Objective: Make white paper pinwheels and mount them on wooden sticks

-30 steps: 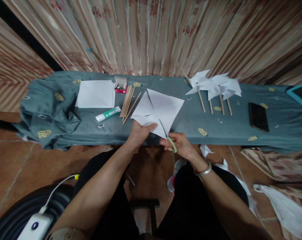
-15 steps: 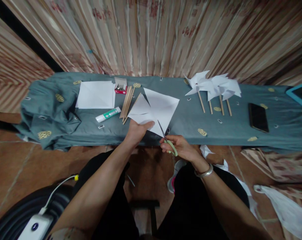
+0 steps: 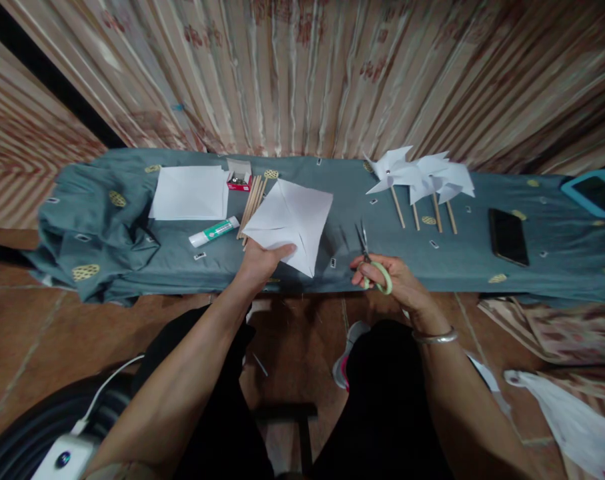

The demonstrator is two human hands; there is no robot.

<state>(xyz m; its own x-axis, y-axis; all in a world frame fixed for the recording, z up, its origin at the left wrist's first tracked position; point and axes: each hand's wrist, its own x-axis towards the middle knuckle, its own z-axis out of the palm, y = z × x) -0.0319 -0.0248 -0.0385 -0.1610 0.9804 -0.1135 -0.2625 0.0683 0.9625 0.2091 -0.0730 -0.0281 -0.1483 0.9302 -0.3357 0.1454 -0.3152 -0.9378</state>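
Note:
My left hand (image 3: 261,261) grips the near edge of a white paper square (image 3: 292,220) with diagonal cuts, held over the blue-grey cloth-covered bench (image 3: 372,200). My right hand (image 3: 389,279) holds green-handled scissors (image 3: 371,261), blades pointing away, to the right of the paper and apart from it. Wooden sticks (image 3: 252,203) and a glue tube (image 3: 215,231) lie just left of the paper.
A stack of white sheets (image 3: 189,192) and a small red box (image 3: 239,177) lie at the back left. Finished paper pinwheels (image 3: 419,179) lie right of centre, with a black phone (image 3: 507,235) and a teal tablet (image 3: 595,192) beyond. Paper scraps and a plastic bag (image 3: 572,417) lie on the floor.
My right hand has drawn the scissors out of the paper and moved them right. My left hand has shifted the paper slightly left and turned it.

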